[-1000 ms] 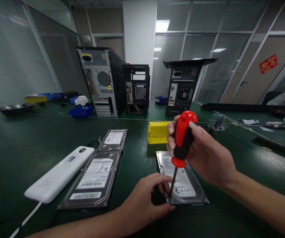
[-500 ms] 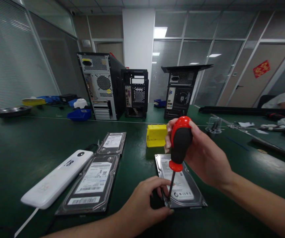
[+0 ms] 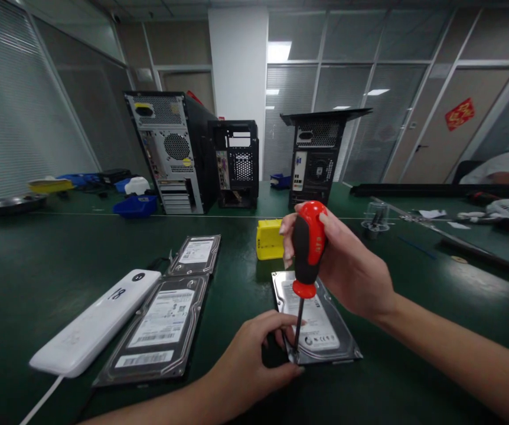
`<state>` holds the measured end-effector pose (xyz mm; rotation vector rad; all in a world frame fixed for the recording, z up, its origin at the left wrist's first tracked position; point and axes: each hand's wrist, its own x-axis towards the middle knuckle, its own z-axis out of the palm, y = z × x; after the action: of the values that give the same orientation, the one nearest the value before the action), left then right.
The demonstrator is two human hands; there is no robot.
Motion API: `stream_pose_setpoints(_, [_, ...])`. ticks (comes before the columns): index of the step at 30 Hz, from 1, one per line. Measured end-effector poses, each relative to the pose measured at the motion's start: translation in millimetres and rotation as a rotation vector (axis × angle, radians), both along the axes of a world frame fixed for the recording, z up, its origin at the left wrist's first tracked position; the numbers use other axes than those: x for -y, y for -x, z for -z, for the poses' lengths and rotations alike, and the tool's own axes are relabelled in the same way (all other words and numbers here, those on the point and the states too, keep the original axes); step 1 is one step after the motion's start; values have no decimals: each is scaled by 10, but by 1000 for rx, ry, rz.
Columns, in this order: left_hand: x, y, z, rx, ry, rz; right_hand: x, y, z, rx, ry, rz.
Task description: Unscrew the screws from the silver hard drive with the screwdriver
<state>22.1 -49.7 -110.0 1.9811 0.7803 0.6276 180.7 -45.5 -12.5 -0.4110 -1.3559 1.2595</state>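
Green table (image 3: pixel 37 260) carries everything; places below are given from the drive (image 3: pixel 320 330) under the hands. Three towers stand at the far side of the table, well beyond the drive: a grey-backed tower (image 3: pixel 166 150) far left, an open black case (image 3: pixel 235 162) beside it, and a third case (image 3: pixel 314 156) straight ahead with its side panel lifted, so their insides look reachable. A white pack (image 3: pixel 93 324) lies well left of the drive, cable trailing toward the near edge. Between pack and drive sit two spare drives, a large one (image 3: pixel 159 327) label-up and a smaller one (image 3: pixel 195 254) just behind it, flat and side by side, probably queued or finished. A yellow box (image 3: pixel 268 239) sits just behind the drive, near enough to take small parts, though its contents cannot be seen. The drive itself lies flat, label up, near the table's front edge, square to the person. Right hand (image 3: pixel 347 265) is closed round the red-and-black handle of the screwdriver (image 3: pixel 306 260), which stands nearly upright so force goes straight down the shaft; its tip meets the drive's near-left corner. Left hand (image 3: pixel 254 366) is curled at that same corner, fingertips pinching near the tip, apparently steadying both drive and blade against slipping. The screw itself is too small to make out.
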Motion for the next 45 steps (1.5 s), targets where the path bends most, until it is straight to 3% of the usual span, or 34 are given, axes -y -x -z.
stream_pose_setpoints(10, [1,-2,0,3,-15,0,6,36,3,27,10,57])
stream_pose_setpoints(19, [0,2,-4,12,-12,5,25,15,26,-29,68,-143])
stream_pose_setpoints(24, [4,-3,-4,10,-2,-5,-2,53,46,-19,17,-85])
stream_pose_setpoints(32, [6,2,-12,20,11,1,50,-3,3,-1,88,-37])
stream_pose_setpoints(45, [7,12,5,39,-13,10,37,23,-11,-13,-30,23])
